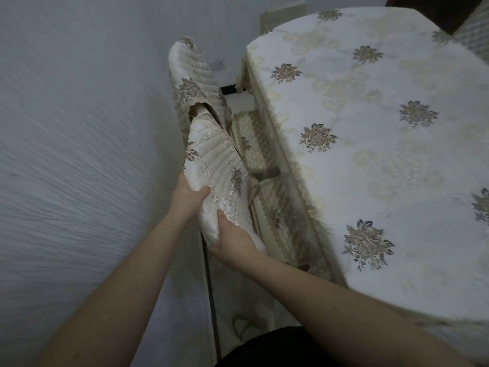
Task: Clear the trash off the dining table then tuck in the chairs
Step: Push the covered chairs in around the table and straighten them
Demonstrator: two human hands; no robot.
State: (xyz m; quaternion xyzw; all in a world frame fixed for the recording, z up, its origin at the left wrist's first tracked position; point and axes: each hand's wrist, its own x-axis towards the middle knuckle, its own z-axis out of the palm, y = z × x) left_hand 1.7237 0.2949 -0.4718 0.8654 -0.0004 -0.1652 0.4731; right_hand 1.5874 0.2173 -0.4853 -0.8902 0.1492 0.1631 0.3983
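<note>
The dining table [383, 154] fills the right side, covered by a cream cloth with embroidered flowers. Along its left edge stand two chairs with quilted cream covers. The near chair's backrest [217, 165] is gripped at its top by both hands: my left hand [189, 193] holds the upper left edge with the thumb over the front, and my right hand [232, 242] holds the lower part. Its padded seat [277, 210] lies partly under the table edge. The far chair's backrest [194, 75] and seat [254, 139] sit behind it.
A pale textured wall [79, 128] runs close along the left, leaving a narrow gap beside the chairs. Another covered chair back [473, 35] shows at the far right corner. A dark chair leg [214, 300] stands on the light floor near me.
</note>
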